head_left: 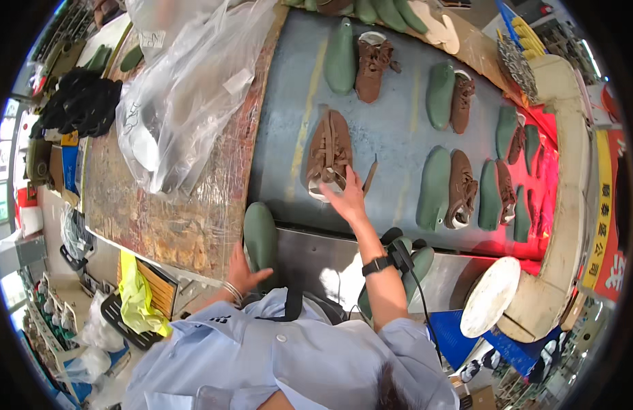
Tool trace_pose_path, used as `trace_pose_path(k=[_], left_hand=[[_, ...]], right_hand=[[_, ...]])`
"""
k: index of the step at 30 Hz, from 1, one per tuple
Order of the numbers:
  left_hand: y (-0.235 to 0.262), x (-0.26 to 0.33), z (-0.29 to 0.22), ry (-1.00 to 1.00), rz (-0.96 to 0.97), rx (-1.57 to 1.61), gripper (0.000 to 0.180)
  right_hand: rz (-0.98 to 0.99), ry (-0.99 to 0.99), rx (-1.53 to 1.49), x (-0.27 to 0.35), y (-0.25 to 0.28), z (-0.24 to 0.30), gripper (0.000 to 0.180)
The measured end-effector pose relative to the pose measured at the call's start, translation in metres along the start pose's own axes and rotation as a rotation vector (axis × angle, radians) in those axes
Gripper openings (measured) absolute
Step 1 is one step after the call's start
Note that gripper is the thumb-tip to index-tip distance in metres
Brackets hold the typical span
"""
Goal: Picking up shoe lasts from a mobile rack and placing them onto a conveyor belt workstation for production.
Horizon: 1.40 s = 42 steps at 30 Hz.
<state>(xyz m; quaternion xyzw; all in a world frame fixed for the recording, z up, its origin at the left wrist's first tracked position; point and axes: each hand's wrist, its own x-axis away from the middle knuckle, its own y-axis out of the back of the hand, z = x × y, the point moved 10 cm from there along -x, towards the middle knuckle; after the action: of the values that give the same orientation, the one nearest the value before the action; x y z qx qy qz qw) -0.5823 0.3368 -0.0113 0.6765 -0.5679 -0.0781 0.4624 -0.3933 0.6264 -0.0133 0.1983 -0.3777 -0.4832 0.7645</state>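
The right hand (348, 198) reaches forward over the grey conveyor belt (398, 130), its fingers (337, 186) spread and closing on the heel end of a brown laced shoe upper (328, 152) that lies flat on the belt, toe pointing away from the person. Whether the fingers fully grip it or only press on it cannot be told. A thin brown stick-like tool (369, 175) lies just beside the hand on the belt.

The left hand (246, 273) sits low at the near edge of the belt, fingers wrapped around the lower part of a green shoe last (260, 236) that stands upright against the metal rim (316, 253).

Further along the belt five pairs are laid out, each a green last beside a brown upper: one pair at the top (357, 61), one to its right (449, 96), one below that (447, 188), and two more (499, 193) (516, 137) near the red-lit end, where counting grows uncertain. Two more green lasts (415, 263) lie under the right forearm.

On the worn wooden counter (166, 219) to the left rests one large clear plastic bag (186, 89), with a heap of black soles (80, 102) beyond it.
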Motion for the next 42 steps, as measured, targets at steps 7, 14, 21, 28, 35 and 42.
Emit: trace_pose_path(k=[7,14,21,28,35,42], left_hand=[[-0.029,0.019,0.023,0.345,0.393,0.32,0.112],[-0.071,0.001,0.051,0.43,0.296,0.069,0.117],[-0.073,-0.011,0.015,0.351,0.299,0.244,0.098],[-0.045,-0.136,-0.086,0.164,0.165,0.341,0.078],[-0.065,-0.227,-0.178,0.459,0.226,0.172,0.091],[-0.076,-0.236,-0.203,0.116,0.068,0.132,0.074]], right_hand=[[0.033,0.013,0.448,-0.013,-0.01,0.069,0.09],[0.219,0.473,0.856,-0.007,-0.012,0.042,0.081],[0.011,0.458,0.85,-0.044,0.011,-0.005,0.03],[-0.112,0.343,0.548,-0.034,0.073,0.0,0.035],[-0.099,0.422,0.473,-0.028,0.074,-0.012,0.049],[-0.232,0.339,0.249,-0.047,0.093,-0.038,0.047]])
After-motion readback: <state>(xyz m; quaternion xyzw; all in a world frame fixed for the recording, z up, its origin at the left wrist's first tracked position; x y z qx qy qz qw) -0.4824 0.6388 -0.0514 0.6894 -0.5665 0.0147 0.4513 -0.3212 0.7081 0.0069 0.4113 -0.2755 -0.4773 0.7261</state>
